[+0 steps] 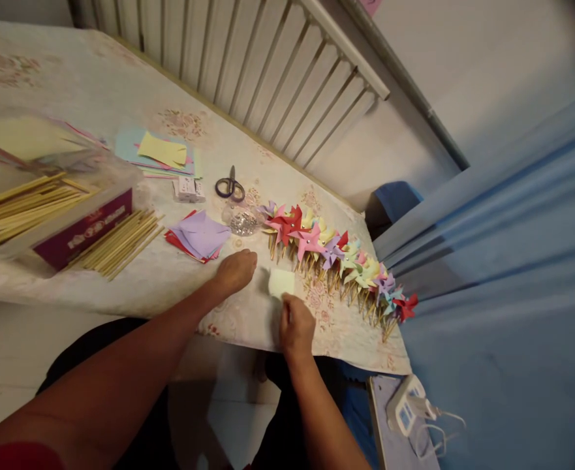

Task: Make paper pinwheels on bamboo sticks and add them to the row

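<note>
A table [121, 85] covered with a pale floral cloth carries everything. Just beyond the right hand [295, 326] lies a small pale yellow paper square [281, 282], and past that a long row of finished paper pinwheels [339, 258] runs off to its right. Ahead of the left hand [235, 271] sit a clear bag of shiny pins [242, 222], scissors [230, 187] and a purple-and-red paper stack [199, 236]. Further left lie loose wooden sticks [121, 243], a maroon box [84, 228] and pastel sheets [162, 153].
</note>
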A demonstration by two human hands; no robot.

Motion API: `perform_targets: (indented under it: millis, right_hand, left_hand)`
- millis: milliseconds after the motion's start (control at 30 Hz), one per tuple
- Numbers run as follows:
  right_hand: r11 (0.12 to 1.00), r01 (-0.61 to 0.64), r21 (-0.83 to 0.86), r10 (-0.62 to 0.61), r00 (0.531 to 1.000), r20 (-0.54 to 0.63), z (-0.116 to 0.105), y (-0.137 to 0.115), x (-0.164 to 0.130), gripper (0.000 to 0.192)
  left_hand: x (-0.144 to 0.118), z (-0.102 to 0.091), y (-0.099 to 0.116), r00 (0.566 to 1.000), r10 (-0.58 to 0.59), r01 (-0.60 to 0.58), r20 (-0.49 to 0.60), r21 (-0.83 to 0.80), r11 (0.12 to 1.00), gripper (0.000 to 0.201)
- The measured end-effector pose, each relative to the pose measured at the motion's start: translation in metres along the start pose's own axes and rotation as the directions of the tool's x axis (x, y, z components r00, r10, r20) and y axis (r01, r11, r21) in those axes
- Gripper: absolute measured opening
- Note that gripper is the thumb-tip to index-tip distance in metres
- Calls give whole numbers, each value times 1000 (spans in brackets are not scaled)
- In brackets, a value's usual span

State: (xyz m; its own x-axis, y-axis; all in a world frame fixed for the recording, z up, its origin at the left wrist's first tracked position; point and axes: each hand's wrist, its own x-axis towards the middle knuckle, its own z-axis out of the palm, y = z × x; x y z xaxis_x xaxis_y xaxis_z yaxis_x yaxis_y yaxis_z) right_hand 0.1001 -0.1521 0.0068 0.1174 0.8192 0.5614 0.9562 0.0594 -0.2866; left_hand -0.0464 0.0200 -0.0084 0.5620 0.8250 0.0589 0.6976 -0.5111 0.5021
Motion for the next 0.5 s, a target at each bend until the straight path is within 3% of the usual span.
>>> perform_targets:
  millis: [100,233,333,500]
  right_hand:
    - [997,63,41,-70,977,201,5,12,-27,32]
    - [997,28,73,-40,986,163,3,18,-32,44]
    - [996,80,44,-86,980,180,11,11,-20,45]
    - [971,220,-91,-152,866,476,37,-10,-12,68]
  left_hand:
    - [2,-1,0,1000,-13,13,-1,-7,1000,30]
    - [3,-1,1,999,-37,37,-6,-35,999,29]
    - [3,-2,3,999,-49,48,-12,-54,997,28]
    - [0,-6,6,998,-52,51,-23,-63,997,28]
